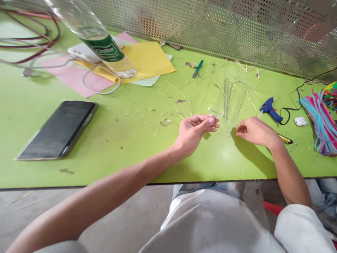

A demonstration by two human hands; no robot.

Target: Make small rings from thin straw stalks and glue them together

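Observation:
My left hand (193, 131) is raised over the table, thumb pressed to the fingers in a pinch. A thin pale sliver shows at its fingertips, too small to name. To its right, my right hand (256, 130) hovers with fingers curled and tips together; what they hold, if anything, is hidden. Thin wire-like strands (228, 96) lie scattered on the green surface just beyond both hands. A blue glue gun (272, 109) lies past my right hand, and a yellow cutter (285, 138) lies partly hidden beside that wrist.
A dark tablet (56, 130) lies at the left. Behind it are a water bottle (105, 49), yellow paper (150, 61) and a white cable (102, 93). Pipe cleaners (322, 121) and a white case (300, 121) are at the right. A perforated metal panel (210, 28) borders the back.

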